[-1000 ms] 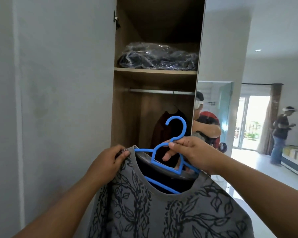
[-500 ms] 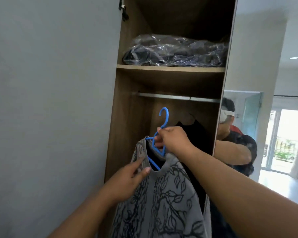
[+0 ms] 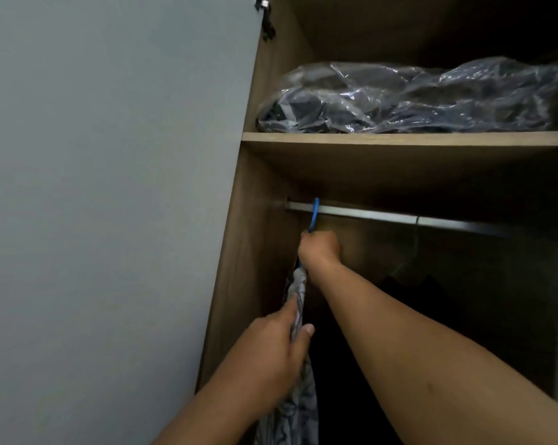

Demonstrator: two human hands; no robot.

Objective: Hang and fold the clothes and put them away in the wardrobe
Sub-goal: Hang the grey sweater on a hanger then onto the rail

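- The right hand [image 3: 319,248] is closed in a fist around the neck of the blue hanger [image 3: 315,215], just under the rail; the fingers themselves are turned away from view.
- The hanger's hook reaches up over the metal rail [image 3: 399,217] near its left end; only the hook and a sliver of blue below the fist show.
- The left hand [image 3: 276,354] pinches the grey patterned shirt [image 3: 298,303] between thumb and fingers, lower down and nearer the camera.
- The shirt hangs edge-on from the hanger, a narrow strip of cloth running down past the left hand to the bottom of the frame, close to the wardrobe's [image 3: 239,252] left wall.
- To the right of it, further along the rail, a dark garment [image 3: 409,290] hangs in shadow.
- Above the rail a wooden shelf [image 3: 399,139] carries a clear plastic bag of dark clothing [image 3: 415,101].
- A plain grey door panel [image 3: 110,187] fills the left side.
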